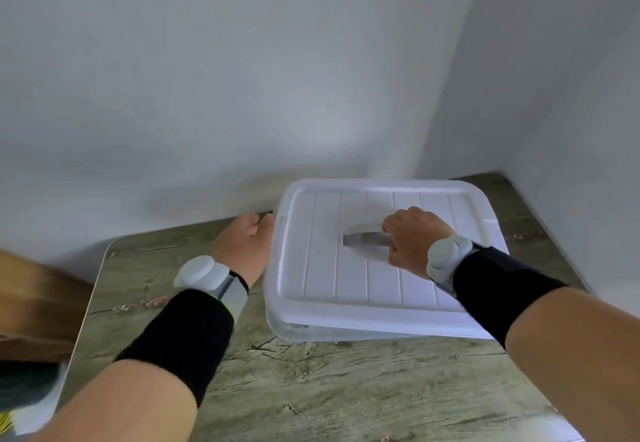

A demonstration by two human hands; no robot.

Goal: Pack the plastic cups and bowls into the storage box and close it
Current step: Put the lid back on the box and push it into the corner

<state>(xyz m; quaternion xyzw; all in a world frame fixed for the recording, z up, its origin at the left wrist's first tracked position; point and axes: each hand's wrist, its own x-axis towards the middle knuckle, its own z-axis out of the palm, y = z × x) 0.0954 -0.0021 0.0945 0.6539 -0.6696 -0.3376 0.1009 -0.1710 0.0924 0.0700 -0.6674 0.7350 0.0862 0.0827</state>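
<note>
A white storage box [332,330] stands at the back right of the table with its ribbed white lid [325,268] lying on top. My right hand [412,240] is on the lid's middle, fingers curled around the grey handle [363,239] in its recess. My left hand [246,244] rests flat against the box's left side, at the lid's edge, holding nothing. No cups or bowls show; whatever is inside the box is hidden by the lid.
The table [311,389] has a grey-green wood-grain top and fits into a corner of two pale walls [242,78]. Its left edge [93,289] drops off to a brown floor. Both my wrists carry grey bands over black sleeves.
</note>
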